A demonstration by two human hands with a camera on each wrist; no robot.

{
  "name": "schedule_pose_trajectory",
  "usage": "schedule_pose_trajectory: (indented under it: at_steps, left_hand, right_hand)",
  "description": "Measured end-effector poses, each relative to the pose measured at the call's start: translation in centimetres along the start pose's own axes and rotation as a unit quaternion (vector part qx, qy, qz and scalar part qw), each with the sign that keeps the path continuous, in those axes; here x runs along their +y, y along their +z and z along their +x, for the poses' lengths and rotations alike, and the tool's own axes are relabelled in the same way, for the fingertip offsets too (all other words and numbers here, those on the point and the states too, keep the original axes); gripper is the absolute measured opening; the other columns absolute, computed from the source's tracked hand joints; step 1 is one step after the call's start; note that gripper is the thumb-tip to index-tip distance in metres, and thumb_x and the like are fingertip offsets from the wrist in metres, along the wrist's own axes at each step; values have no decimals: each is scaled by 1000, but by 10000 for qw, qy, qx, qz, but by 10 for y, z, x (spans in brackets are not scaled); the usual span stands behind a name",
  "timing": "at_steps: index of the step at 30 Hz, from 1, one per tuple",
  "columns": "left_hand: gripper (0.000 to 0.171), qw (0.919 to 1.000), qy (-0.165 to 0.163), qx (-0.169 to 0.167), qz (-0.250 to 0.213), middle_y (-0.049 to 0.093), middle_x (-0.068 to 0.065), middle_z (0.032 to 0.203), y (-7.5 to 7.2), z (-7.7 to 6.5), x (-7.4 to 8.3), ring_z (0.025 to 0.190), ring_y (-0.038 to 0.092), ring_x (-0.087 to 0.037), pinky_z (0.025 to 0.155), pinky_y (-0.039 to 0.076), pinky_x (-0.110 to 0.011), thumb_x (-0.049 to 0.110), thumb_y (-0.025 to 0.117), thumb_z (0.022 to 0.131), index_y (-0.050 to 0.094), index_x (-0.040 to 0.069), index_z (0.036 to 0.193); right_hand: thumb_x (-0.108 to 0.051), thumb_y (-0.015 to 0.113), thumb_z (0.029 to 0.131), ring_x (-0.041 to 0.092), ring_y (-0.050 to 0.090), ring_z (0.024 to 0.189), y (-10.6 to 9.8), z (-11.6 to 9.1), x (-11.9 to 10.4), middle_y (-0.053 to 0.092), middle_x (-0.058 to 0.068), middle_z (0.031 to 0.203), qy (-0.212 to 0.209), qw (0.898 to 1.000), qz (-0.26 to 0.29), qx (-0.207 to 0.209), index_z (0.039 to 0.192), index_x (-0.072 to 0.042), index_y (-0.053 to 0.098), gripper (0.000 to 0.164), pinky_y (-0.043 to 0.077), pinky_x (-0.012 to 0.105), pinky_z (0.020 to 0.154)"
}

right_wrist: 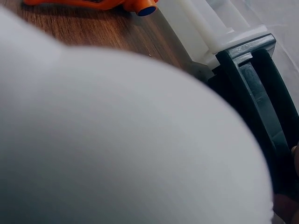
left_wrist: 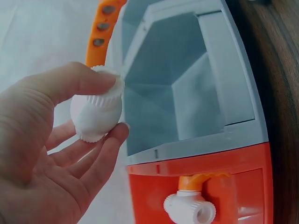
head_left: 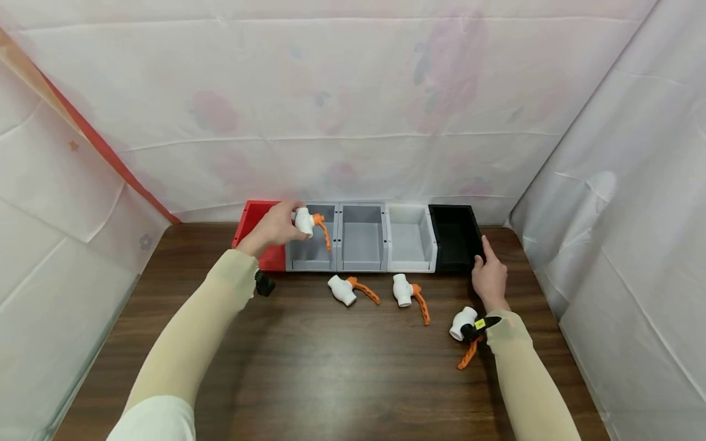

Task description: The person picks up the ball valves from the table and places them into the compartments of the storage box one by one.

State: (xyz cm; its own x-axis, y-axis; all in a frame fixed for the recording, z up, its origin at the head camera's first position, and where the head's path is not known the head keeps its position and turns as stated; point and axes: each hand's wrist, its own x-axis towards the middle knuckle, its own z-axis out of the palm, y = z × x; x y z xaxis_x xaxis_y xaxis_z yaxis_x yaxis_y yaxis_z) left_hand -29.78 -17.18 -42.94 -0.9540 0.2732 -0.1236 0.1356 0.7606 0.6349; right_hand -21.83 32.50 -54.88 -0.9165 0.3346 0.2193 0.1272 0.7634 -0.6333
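My left hand (head_left: 280, 225) pinches a white ball valve (head_left: 305, 222) with an orange handle between thumb and fingers, held over the left grey bin (head_left: 311, 254). In the left wrist view, the thumb presses one end of the valve (left_wrist: 100, 109) and fingers support the other. Another valve (left_wrist: 189, 205) lies in the red bin (left_wrist: 252, 161). My right hand (head_left: 489, 278) touches the near right corner of the black bin (head_left: 458, 269), its index finger lying along the side. A valve (head_left: 463, 323) sits beside the right wrist, partly hidden by the wrist camera.
Two more valves, one on the left (head_left: 343, 291) and one on the right (head_left: 403, 291), lie on the wooden table (head_left: 342, 380) before the bins. A second grey bin (head_left: 362, 266) and a white bin (head_left: 410, 266) complete the row. Light cloth (head_left: 342, 110) hangs behind.
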Motion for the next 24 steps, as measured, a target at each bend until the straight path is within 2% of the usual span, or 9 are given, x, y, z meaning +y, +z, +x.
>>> schedule_pose_trajectory:
  at_steps: [5, 9, 15, 24]
  left_hand:
    - [74, 9996, -208, 147, 88, 52, -15, 128, 8, 9, -9, 110, 51, -33, 87, 53, -52, 12, 84, 76, 44, 4, 138]
    - [77, 9993, -191, 177, 276, 51, -17, 131, 17, 15, -12, 112, 51, -35, 87, 52, -53, 12, 84, 77, 43, 3, 141]
    - [78, 9988, -160, 190, 425, 51, -16, 130, 26, 22, -7, 110, 52, -34, 83, 54, -50, 9, 82, 78, 41, 3, 144]
    - [77, 9961, -294, 188, 809, 53, -15, 126, 35, 26, -3, 104, 54, -32, 81, 55, -48, 11, 82, 78, 42, 6, 143]
  right_hand:
    - [-13, 48, 105, 49, 59, 84, 1, 2, -2, 63, 33, 116, -8, 10000, -7, -47, 157, -25, 32, 56, 45, 63, 87]
    - [-13, 48, 104, 50, 59, 87, -1, 1, -5, 62, 33, 118, -9, 10000, 10, -46, 157, -24, 33, 56, 44, 63, 89]
    - [-12, 47, 105, 54, 56, 103, -6, 1, -7, 60, 34, 123, -7, 10000, 33, -63, 158, -23, 31, 56, 42, 64, 94]
    - [-11, 48, 104, 53, 59, 94, -4, -1, -1, 61, 34, 120, -37, 10000, 2, -31, 157, -23, 32, 57, 43, 64, 90]
